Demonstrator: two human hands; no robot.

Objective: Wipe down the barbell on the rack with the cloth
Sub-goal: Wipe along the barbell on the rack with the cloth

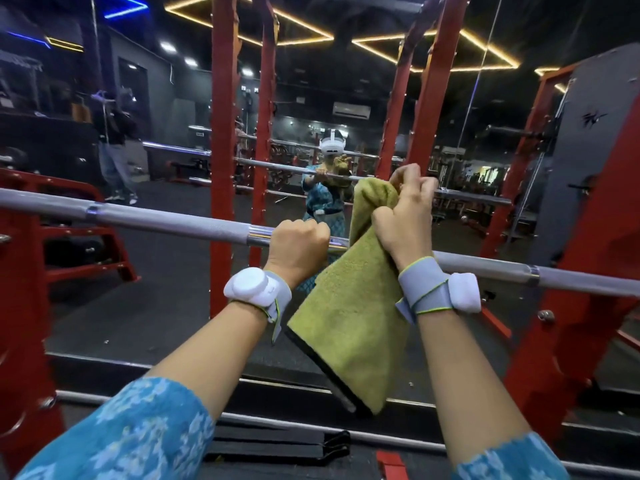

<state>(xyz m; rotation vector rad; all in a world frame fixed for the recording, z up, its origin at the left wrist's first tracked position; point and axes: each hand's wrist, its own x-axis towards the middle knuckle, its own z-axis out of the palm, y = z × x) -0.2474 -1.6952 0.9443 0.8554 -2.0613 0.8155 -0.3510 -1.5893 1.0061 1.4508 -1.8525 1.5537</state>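
red rack (221, 133) holds steel barbell (156, 220) before a mirror (346, 81)

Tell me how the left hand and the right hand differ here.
The left hand wraps the barbell; the right hand grips a bunched green cloth instead. The left hand sits at bar level; the right hand is raised above it. Both wear grey wrist straps with white pods.

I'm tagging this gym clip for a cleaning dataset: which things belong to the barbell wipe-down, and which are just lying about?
In the job: barbell, gripped by the left hand; green cloth, bunched in the right hand; red rack.
Just about: black straps on the floor; air conditioner; wrist bands.
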